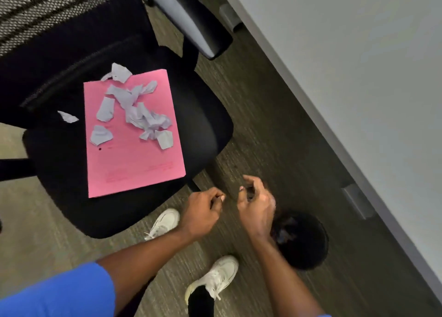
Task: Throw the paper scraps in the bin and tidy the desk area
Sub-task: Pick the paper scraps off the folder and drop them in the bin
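Observation:
Several torn and crumpled white paper scraps (141, 115) lie on a pink folder (134, 163) that rests on the seat of a black office chair (205, 130). One scrap (68, 117) lies off the folder, on the seat to its left. A round black bin (303, 242) stands on the floor at lower right, with a few scraps inside. My left hand (203, 211) hovers near the chair's front corner, fingers curled with nothing visible in it. My right hand (256, 202) hangs just left of and above the bin, fingers loosely spread and blurred.
A pale desk top (358, 65) fills the right side, its edge running diagonally. The chair's armrest (191, 27) juts toward the desk. My white shoes (215, 276) stand on the dark carpet between chair and bin.

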